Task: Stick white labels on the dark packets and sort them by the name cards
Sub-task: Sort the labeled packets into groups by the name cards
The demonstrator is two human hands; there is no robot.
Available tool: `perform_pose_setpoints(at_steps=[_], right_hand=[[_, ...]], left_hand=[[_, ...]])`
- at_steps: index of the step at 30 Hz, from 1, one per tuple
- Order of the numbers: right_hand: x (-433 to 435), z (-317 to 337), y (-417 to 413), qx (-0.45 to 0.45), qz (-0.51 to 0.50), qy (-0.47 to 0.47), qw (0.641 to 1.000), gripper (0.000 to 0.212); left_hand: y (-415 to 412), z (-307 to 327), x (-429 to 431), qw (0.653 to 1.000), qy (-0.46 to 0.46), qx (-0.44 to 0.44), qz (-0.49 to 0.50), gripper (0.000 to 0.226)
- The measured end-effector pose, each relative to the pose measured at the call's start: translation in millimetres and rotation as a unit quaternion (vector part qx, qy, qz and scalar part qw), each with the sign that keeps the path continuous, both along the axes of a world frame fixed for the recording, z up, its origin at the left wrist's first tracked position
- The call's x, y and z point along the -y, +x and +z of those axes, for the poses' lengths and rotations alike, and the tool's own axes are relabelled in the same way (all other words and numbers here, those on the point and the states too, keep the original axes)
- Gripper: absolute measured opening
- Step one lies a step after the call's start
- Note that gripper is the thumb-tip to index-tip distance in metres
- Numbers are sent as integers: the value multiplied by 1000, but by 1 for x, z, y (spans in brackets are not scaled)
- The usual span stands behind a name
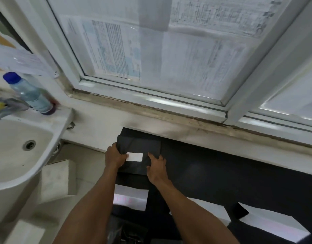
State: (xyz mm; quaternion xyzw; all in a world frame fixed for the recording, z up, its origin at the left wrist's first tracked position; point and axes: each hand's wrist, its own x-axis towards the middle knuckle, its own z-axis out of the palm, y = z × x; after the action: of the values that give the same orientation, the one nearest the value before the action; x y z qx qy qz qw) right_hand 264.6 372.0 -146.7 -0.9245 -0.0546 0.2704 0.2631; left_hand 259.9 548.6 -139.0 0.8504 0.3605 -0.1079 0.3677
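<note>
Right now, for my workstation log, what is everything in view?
dark packet: one, black, table's far edge
white label: one, white, on the packet
name cards: at least two, white, table's near edge
table: one, dark, below the window
bottle: one, clear, blue cap, on sink rim
sink: one, white, left
papers: several, white, behind window glass
left hand: one, grips packet's left edge
right hand: one, fingers on packet beside label

Matt dark packet (pixel 139 147), white paper label (pixel 134 157), glossy sink (pixel 46 138).
</note>
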Motion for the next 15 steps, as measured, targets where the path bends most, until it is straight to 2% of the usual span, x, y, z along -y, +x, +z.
perform_pose_setpoints(at_steps=[3, 6, 10, 15], right_hand=[[-5, -3, -6, 7, 12, -21, 1000, 64], [-5, -4, -10, 14, 32, -31, 999, 69], [0, -7, -11, 31, 122, -76, 989, 75], [8, -4, -12, 62, 214, -150, 963, 71]], left_hand=[[-4, -4, -3, 1000, 6, -1, 9, 74], [-10, -5, -5, 1000, -4, 5, -4, 84], [-15, -2, -7, 999, -3, 6, -49, 96], [-18, 3, -5, 997, 6, 11, -72, 92]])
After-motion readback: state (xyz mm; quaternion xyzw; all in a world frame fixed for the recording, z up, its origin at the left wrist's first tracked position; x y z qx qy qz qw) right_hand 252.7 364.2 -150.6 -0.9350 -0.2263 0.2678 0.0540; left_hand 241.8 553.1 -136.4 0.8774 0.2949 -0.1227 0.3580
